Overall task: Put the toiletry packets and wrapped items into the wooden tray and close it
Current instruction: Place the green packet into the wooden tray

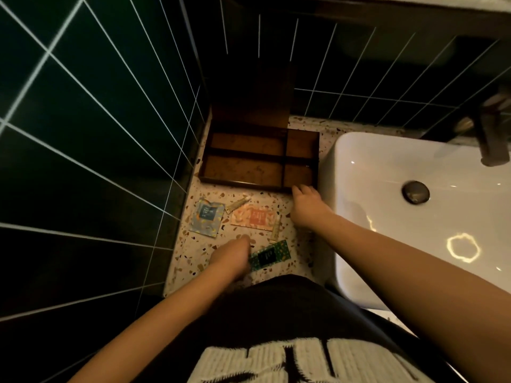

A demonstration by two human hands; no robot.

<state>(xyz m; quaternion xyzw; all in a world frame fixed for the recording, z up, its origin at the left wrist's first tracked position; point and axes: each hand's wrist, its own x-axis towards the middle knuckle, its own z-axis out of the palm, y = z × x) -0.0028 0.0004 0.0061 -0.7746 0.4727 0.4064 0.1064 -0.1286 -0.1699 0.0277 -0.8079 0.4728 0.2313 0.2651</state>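
Left hand (235, 257): fingers curled down on the counter, touching the green packet's left end; grip cannot be told.
Right hand (305, 201): palm down, loosely spread, fingertips at the tray's front right corner, holding nothing seen.
Green packet (269, 255): flat, glossy, speckled, dark label.
Tubes (237, 204): two small, pale, slim ones beside the orange packet.
Orange packet (253, 218): flat rectangle, mottled print.
Blue packet (207, 217): square, crinkled foil.
Tray (243, 184): dark wood, four bare compartments, lid (251, 106) upright behind.
Counter (301, 246): speckled terrazzo.
Sink (387, 172): white, glossy, rounded.
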